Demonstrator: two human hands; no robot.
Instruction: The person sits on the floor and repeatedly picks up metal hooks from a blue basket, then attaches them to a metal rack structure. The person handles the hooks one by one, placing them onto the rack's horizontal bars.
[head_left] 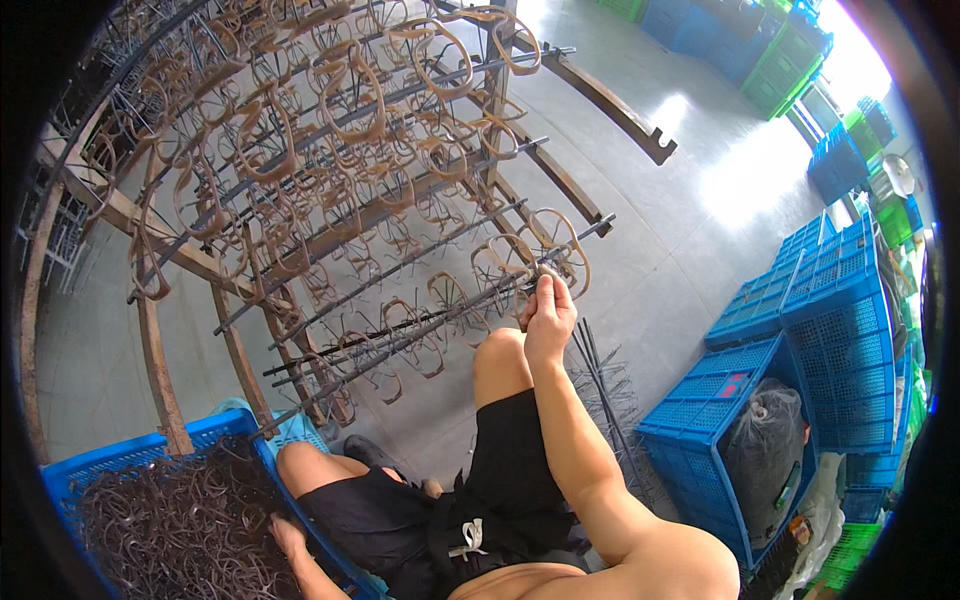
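Note:
My right hand [550, 312] is raised at the near right end of a metal rack, its fingers pinched together beside a dark rod [480, 297]. What they hold, if anything, is too small to make out. Brown curved hoops [552, 243] hang close to the fingertips. On the left, my left hand [288, 540] rests at the inner side of a blue crate [180, 437], next to a heap of thin, dark, curved pieces [175, 520]. Its fingers are mostly hidden.
The rusty rack [205, 262] carries many rows of brown hoops ahead of me. Blue crates [700, 395] stand on the right, one with a dark bag [768, 450] inside. Thin dark rods [598, 378] stand beside my right forearm. A brown bar [615, 105] juts over the floor.

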